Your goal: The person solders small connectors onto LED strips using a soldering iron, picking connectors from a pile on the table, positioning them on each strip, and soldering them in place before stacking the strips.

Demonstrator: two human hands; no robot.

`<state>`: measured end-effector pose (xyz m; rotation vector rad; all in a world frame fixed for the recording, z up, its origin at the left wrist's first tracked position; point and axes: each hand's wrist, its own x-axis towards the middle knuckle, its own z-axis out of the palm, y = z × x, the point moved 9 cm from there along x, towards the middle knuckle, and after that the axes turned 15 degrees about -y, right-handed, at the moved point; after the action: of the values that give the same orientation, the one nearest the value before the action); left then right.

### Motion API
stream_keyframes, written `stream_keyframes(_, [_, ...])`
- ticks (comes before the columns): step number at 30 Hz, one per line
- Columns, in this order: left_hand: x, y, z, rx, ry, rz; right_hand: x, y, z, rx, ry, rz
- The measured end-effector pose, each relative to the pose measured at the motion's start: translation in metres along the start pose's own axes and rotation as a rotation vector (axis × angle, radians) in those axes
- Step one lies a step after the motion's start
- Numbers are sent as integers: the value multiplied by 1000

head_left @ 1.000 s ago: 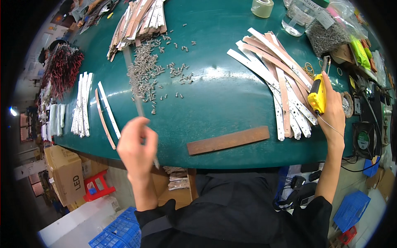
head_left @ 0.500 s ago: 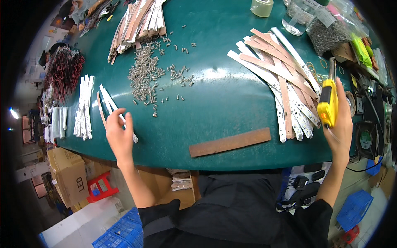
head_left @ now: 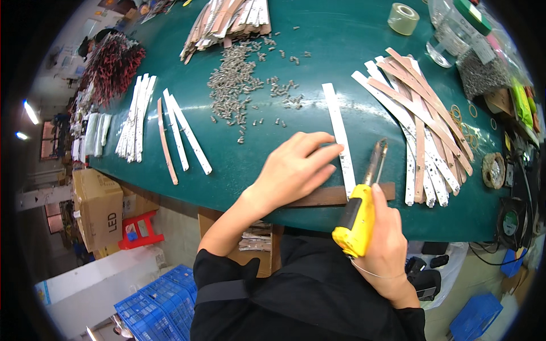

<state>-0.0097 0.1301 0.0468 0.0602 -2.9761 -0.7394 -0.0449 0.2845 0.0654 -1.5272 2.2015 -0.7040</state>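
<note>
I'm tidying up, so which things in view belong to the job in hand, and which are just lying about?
Seems part of the job: yellow tool in the right hand, white strip at the left hand, brown bar, right strip pile.

Seems just lying about: tape roll, cardboard box, blue crates.

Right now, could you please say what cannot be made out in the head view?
In the head view:
White strip: overlapped by the left hand's grip, so contact is unclear.
Brown bar: partly covered by that same grip.
Yellow tool: handle partly hidden by the right hand's grip.
Far strip pile: cut off by the upper edge.
Metal pieces: too small for detail.
</note>
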Motion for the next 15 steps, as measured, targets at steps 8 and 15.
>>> stream_keyframes(8, [-7,-32,-12,-3,103,-79,-24,52,-50,790,316,147])
stream_keyframes(15, [5,-103,-34,131,140,-313,-2,61,-18,1857,250,-190])
